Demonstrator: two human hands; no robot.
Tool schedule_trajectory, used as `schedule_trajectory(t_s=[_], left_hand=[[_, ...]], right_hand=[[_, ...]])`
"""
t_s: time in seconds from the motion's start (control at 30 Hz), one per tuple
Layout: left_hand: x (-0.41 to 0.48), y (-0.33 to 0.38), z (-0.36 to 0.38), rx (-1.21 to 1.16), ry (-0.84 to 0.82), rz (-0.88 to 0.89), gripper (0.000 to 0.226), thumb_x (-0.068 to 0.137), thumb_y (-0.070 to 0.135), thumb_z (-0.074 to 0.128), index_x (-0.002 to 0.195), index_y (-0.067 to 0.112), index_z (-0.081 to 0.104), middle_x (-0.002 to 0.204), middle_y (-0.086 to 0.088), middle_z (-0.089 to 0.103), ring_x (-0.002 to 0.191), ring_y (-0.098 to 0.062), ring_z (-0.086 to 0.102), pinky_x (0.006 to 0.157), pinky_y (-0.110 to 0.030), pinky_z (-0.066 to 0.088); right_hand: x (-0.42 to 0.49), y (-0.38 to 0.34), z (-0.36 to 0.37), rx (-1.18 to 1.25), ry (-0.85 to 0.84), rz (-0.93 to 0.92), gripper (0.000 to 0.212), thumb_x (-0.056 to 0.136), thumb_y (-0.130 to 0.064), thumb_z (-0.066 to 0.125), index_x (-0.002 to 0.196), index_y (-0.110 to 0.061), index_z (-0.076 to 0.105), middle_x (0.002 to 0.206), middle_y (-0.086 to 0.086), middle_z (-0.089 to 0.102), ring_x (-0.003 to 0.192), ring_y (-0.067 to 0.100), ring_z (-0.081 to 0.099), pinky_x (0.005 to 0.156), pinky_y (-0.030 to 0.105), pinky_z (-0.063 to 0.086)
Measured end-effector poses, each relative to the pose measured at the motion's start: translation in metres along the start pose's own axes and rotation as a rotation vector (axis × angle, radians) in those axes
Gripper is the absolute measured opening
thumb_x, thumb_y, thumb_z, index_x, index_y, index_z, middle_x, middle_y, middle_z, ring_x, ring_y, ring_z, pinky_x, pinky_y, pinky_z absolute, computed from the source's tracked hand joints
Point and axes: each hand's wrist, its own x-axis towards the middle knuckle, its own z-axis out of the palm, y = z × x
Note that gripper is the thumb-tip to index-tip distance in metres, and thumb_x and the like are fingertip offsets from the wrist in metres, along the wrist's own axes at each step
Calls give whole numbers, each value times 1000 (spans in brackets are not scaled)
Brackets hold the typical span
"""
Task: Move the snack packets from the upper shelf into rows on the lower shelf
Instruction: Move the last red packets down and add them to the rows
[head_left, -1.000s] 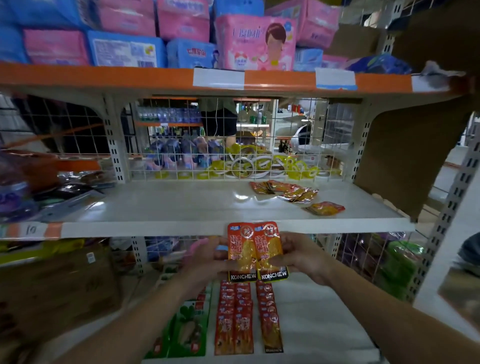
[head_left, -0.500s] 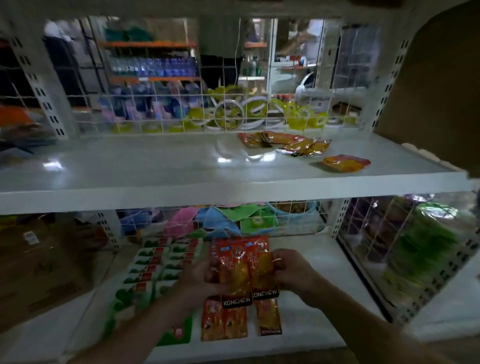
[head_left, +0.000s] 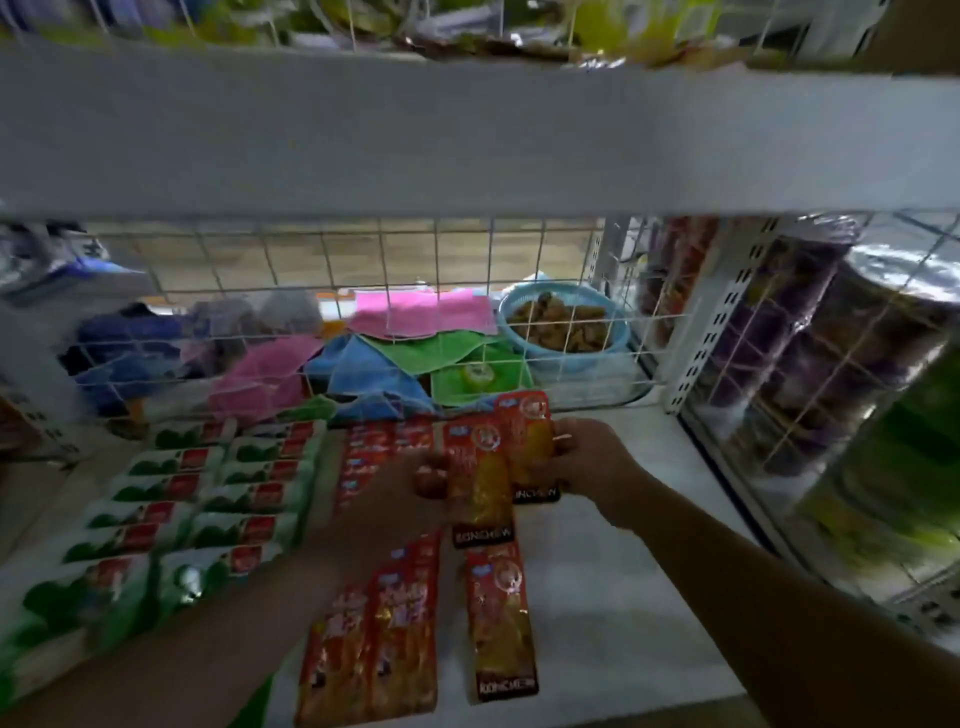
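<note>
Two red-and-yellow KONCHEW snack packets are held over the white lower shelf (head_left: 623, 613). My left hand (head_left: 395, 499) pinches the nearer packet (head_left: 480, 483) at its left edge. My right hand (head_left: 584, 460) grips the farther packet (head_left: 527, 447) at its right edge. Below them, more of the same packets lie in rows: two overlapping columns (head_left: 379, 639) on the left and a single packet (head_left: 501, 618) in a third column. The front edge of the upper shelf (head_left: 467, 140) fills the top of the view, with packets on it only glimpsed and blurred.
Green-and-white packets (head_left: 171, 514) fill the lower shelf's left side in two columns. A wire grid (head_left: 363, 291) backs the shelf; behind it lie coloured cloths (head_left: 415, 332) and a blue basket (head_left: 566, 327). A wire side panel (head_left: 810, 364) closes the right, with dark jars behind it.
The view has dropped from the upper shelf to the lower one. Both hands carried the two packets down and back over the rows; the packets have slid apart, the right one farther back.
</note>
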Motion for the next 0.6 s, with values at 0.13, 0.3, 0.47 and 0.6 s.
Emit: schedule_trajectory(t_s=[0.13, 0.3, 0.47, 0.6], left_hand=[[44, -6, 18, -12, 127, 6, 53, 71, -9, 81, 105, 25, 58, 90, -7, 75, 73, -8, 73, 61, -22, 56], [68, -21, 39, 141, 117, 99, 75, 78, -7, 78, 132, 32, 44, 100, -7, 65, 89, -21, 70, 69, -28, 59], [86, -27, 68, 400, 148, 185, 40, 83, -3, 72, 111, 26, 72, 103, 4, 72, 91, -12, 70, 75, -14, 56], [90, -24, 83, 640, 127, 238, 47, 89, -1, 62, 129, 23, 66, 123, 1, 67, 114, -17, 63, 96, -19, 47]], right_hand=[[41, 17, -15, -98, 122, -2, 30, 67, -1, 88, 82, -21, 71, 91, 10, 77, 85, 26, 75, 78, 42, 62], [50, 53, -33, -128, 334, 49, 43, 72, -3, 86, 108, -14, 65, 99, 7, 73, 85, 19, 72, 75, 36, 62], [36, 84, -39, -112, 333, 105, 46, 78, -1, 81, 118, -11, 60, 105, 9, 70, 93, 24, 71, 84, 44, 61], [34, 93, -40, -100, 319, 117, 42, 79, -1, 80, 114, -13, 60, 102, 7, 70, 91, 22, 71, 84, 43, 61]])
